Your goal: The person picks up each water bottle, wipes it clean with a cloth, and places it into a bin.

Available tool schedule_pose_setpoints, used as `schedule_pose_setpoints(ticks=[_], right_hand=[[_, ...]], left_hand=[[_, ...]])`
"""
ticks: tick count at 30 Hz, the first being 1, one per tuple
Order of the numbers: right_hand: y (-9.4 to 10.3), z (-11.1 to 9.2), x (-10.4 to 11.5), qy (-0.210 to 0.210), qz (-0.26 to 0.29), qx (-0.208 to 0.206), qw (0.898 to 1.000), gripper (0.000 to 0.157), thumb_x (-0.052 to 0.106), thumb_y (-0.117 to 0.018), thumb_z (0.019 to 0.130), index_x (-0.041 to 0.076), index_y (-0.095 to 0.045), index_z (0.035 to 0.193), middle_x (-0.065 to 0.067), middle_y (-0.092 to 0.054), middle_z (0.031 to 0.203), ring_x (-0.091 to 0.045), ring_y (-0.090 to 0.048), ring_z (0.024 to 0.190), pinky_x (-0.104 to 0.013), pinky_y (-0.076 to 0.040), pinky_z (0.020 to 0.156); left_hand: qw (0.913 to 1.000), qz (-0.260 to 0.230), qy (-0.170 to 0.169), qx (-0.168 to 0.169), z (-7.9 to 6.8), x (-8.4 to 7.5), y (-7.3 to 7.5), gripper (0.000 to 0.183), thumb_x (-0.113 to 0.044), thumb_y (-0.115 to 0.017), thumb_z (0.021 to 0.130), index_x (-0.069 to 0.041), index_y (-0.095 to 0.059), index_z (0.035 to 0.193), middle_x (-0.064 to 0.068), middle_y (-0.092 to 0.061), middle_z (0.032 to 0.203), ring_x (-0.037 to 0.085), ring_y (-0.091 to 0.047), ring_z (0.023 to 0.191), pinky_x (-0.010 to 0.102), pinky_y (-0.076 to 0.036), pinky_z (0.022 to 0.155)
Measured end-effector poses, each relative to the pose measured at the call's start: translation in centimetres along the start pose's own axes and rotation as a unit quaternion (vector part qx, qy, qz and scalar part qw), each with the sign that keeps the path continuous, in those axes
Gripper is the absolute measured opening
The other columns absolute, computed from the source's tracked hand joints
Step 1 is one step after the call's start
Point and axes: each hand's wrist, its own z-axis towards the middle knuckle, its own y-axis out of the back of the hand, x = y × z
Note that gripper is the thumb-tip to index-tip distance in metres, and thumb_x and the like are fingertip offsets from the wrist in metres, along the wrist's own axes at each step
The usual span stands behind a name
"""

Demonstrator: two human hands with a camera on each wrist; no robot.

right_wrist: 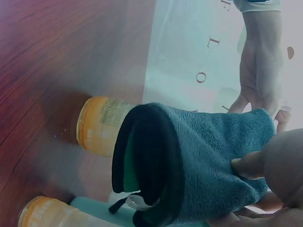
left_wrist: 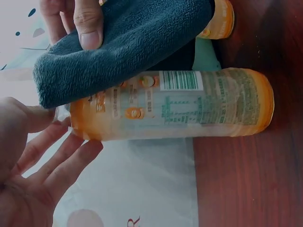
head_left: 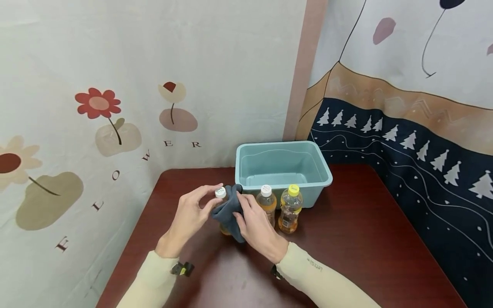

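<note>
Left wrist view: one clear bottle (left_wrist: 180,106), orange at shoulder and base, barcode on its label. It is stood upright on the table, as the head view confirms, at the left end of the row of bottles and in front of the tub.

Left hand (head_left: 188,218): the bottle is held high, at white cap (head_left: 221,192) and neck, between thumb and fingers; these are parted only as far as the neck requires. The other fingers are spread by the shoulder. The high hold is presumably chosen so that the bottle is steadied while its side is left free.

Cloth (head_left: 230,214), one, blue-grey, dark-edged: it is folded over and draped across the upper side of the bottle. Whether it is pressed firmly there cannot be told.

Right hand (head_left: 258,224): the cloth is pinched between thumb and fingers, closed together with only the fabric between. It is probably gathered in this way so that a flap can be kept against the bottle.

Second bottle (head_left: 268,203), white-capped, orange-toned: it is stood just beyond the right hand and is partly hidden by it.

Third bottle (head_left: 290,209), yellow-capped: it is stood beside the second, untouched; both are likely kept within easy reach.

Tub (head_left: 283,187), pale blue-green: it is set behind the bottles, seemingly out of the hands' way.

Table (head_left: 366,239), red-brown: all of the above is borne by it.
</note>
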Motion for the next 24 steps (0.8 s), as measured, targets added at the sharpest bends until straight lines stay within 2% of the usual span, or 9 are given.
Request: schedule_pose_setpoints(ticks=[2, 4, 9, 11, 17, 20, 24], right_hand=[[-0.1, 0.2, 0.0, 0.000, 0.004, 0.009, 1.000, 0.063, 0.011, -0.075, 0.115, -0.007, -0.050, 0.170, -0.024, -0.065, 0.154, -0.037, -0.076, 0.138, -0.045, -0.068, 0.111], [-0.2, 0.4, 0.1, 0.002, 0.004, 0.020, 1.000, 0.064, 0.016, -0.072, 0.118, -0.007, -0.047, 0.172, -0.025, -0.061, 0.161, -0.037, -0.074, 0.143, -0.044, -0.066, 0.114], [-0.3, 1.4, 0.6, 0.004, -0.014, 0.041, 0.999, 0.072, 0.031, -0.067, 0.119, -0.006, -0.042, 0.176, -0.024, -0.055, 0.171, -0.038, -0.071, 0.148, -0.045, -0.064, 0.118], [-0.4, 1.7, 0.8, 0.004, -0.027, 0.046, 0.999, 0.075, 0.034, -0.068, 0.118, -0.007, -0.042, 0.175, -0.025, -0.057, 0.169, -0.038, -0.071, 0.146, -0.046, -0.064, 0.119], [-0.7, 1.3, 0.8, -0.008, -0.037, 0.040, 0.998, 0.082, 0.030, -0.081, 0.110, -0.011, -0.046, 0.171, -0.026, -0.065, 0.160, -0.038, -0.073, 0.142, -0.043, -0.065, 0.116], [-1.1, 0.6, 0.6, -0.015, -0.038, 0.035, 0.999, 0.083, 0.025, -0.085, 0.107, -0.013, -0.047, 0.170, -0.027, -0.067, 0.154, -0.036, -0.077, 0.136, -0.040, -0.068, 0.109], [-1.9, -0.1, 0.0, -0.022, -0.055, 0.032, 0.998, 0.079, 0.021, -0.088, 0.105, -0.015, -0.051, 0.165, -0.026, -0.072, 0.141, -0.035, -0.084, 0.119, -0.039, -0.072, 0.096]], left_hand=[[0.9999, -0.006, 0.007, 0.011, 0.1, 0.0, 0.1, 0.048, -0.002, -0.093, 0.097, -0.011, -0.083, 0.142, 0.006, -0.087, 0.138, 0.026, -0.085, 0.124, 0.014, -0.066, 0.084], [0.9998, -0.001, 0.008, 0.019, 0.4, 0.0, 0.2, 0.046, -0.003, -0.093, 0.097, -0.011, -0.083, 0.141, 0.006, -0.087, 0.137, 0.026, -0.085, 0.124, 0.018, -0.067, 0.085], [0.9993, 0.027, -0.010, 0.026, 0.9, 0.0, 0.5, 0.040, -0.006, -0.094, 0.097, -0.011, -0.083, 0.135, 0.006, -0.088, 0.135, 0.026, -0.087, 0.120, 0.042, -0.073, 0.089], [0.9990, 0.032, -0.014, 0.027, 1.0, -0.1, 0.6, 0.038, -0.005, -0.094, 0.097, -0.010, -0.083, 0.132, 0.006, -0.088, 0.135, 0.027, -0.087, 0.118, 0.049, -0.072, 0.091], [0.9987, 0.027, -0.004, 0.043, 1.0, -0.1, 0.7, 0.036, -0.006, -0.095, 0.097, -0.011, -0.080, 0.129, 0.007, -0.088, 0.136, 0.029, -0.087, 0.119, 0.054, -0.071, 0.100], [0.9983, 0.027, -0.002, 0.052, 1.1, -0.1, 0.7, 0.036, -0.006, -0.095, 0.097, -0.010, -0.078, 0.128, 0.008, -0.087, 0.138, 0.030, -0.086, 0.119, 0.055, -0.070, 0.102], [0.9979, 0.025, -0.002, 0.059, 1.2, -0.1, 0.7, 0.034, -0.007, -0.094, 0.098, -0.010, -0.076, 0.127, 0.009, -0.087, 0.139, 0.029, -0.086, 0.118, 0.056, -0.070, 0.101]])
